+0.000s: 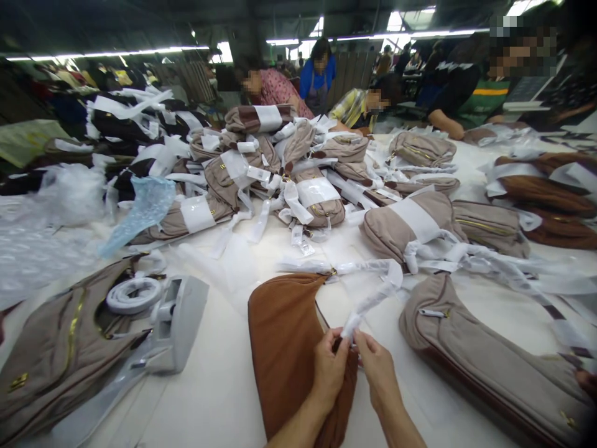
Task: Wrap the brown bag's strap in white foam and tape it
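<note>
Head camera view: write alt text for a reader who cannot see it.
Two bare hands, left hand and right hand, pinch the end of a white-wrapped strap over a brown bag on a white table. Wrapped beige bags are heaped beyond, where other people work.

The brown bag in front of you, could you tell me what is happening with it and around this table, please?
A person's left hand and right hand pinch the end of a white-wrapped strap that runs from the brown bag lying on the white table. Both hands rest at the bag's right edge. A tape dispenser sits to the left on a taupe bag. A pile of wrapped taupe bags fills the middle, and other people work at the far side.
</note>
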`<state>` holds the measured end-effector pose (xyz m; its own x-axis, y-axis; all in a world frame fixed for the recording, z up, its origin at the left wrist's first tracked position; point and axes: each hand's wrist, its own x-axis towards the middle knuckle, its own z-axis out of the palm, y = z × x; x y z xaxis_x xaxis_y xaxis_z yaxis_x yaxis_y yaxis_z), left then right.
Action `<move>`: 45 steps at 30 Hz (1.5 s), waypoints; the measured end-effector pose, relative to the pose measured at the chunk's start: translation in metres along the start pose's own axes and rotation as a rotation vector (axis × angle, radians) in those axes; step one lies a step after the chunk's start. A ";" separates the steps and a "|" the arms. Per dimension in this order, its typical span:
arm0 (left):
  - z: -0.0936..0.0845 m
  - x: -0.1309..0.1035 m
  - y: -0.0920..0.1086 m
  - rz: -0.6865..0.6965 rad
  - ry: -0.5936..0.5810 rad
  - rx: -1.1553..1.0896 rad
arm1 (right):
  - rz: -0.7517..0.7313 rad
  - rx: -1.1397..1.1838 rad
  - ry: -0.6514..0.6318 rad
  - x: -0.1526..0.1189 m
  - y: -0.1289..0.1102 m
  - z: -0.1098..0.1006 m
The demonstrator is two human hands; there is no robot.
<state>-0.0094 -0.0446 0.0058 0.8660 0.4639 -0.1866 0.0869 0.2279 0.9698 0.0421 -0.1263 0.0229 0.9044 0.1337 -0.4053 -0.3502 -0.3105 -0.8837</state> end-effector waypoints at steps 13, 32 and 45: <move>-0.106 0.068 0.110 0.108 -0.123 1.492 | 0.147 0.441 0.000 0.011 -0.003 -0.030; -0.164 0.135 0.076 0.274 -0.258 1.287 | -0.026 0.032 -0.287 0.026 -0.033 0.064; -0.140 0.082 0.120 0.262 -0.147 1.142 | 0.067 0.438 -0.560 0.071 -0.115 0.134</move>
<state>0.0034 0.1405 0.0851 0.9649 0.2624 -0.0135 0.2234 -0.7924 0.5677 0.1144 0.0450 0.0644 0.6576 0.6273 -0.4172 -0.5727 0.0564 -0.8179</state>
